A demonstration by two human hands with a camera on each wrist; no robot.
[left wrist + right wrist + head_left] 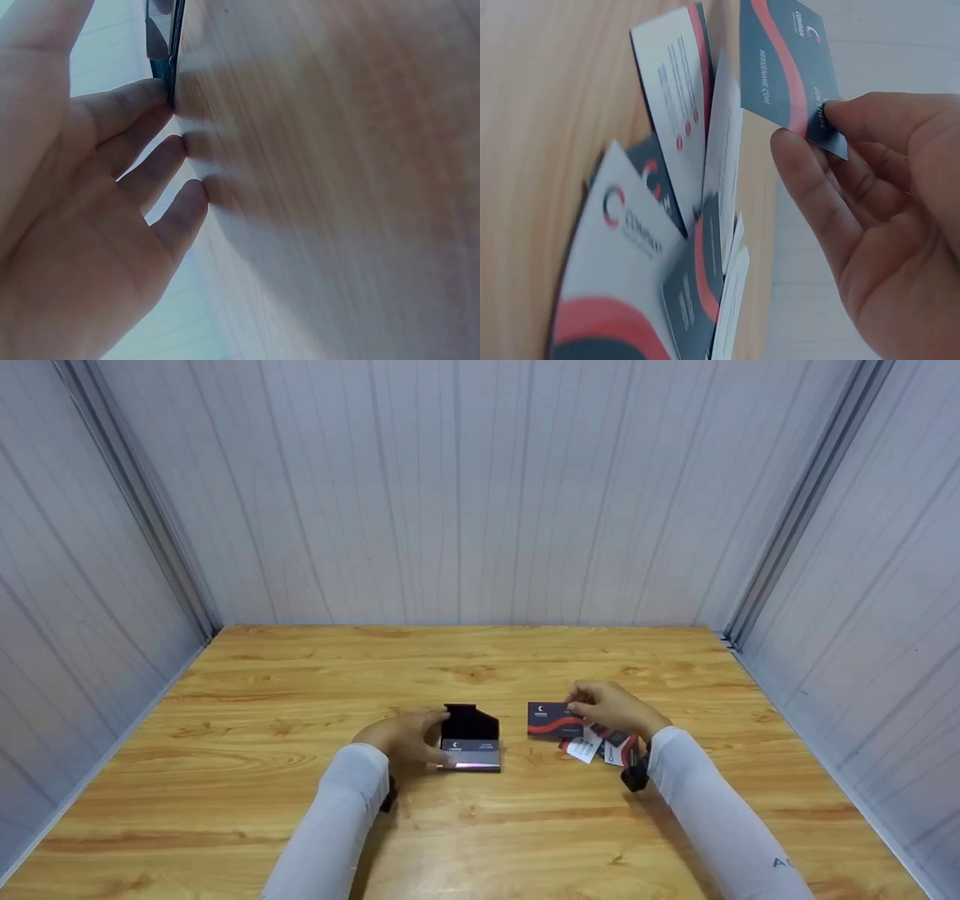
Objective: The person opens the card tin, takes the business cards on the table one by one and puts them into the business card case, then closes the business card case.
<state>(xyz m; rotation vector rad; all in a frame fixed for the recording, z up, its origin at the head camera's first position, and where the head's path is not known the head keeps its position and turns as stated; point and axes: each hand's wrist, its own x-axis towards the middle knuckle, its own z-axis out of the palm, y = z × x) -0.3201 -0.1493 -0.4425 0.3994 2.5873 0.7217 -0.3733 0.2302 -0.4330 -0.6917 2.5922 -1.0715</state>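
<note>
An open black card case [471,725] lies on the table, its lid raised at the back and a dark business card in its shiny front part. My left hand [401,736] holds the case at its left side, thumb at the front corner and fingers toward the lid. In the left wrist view, several fingertips [196,193] rest on the wood beside the case edge [175,60]. Between thumb and fingers, my right hand [613,709] pinches a dark business card with a red wave [780,64], raised above a loose heap of cards [619,255].
The heap of white, dark and red cards [585,746] overlaps untidily under the right hand, to the right of the case. The wooden table [465,829] meets white panel walls [480,495] at the back and both sides.
</note>
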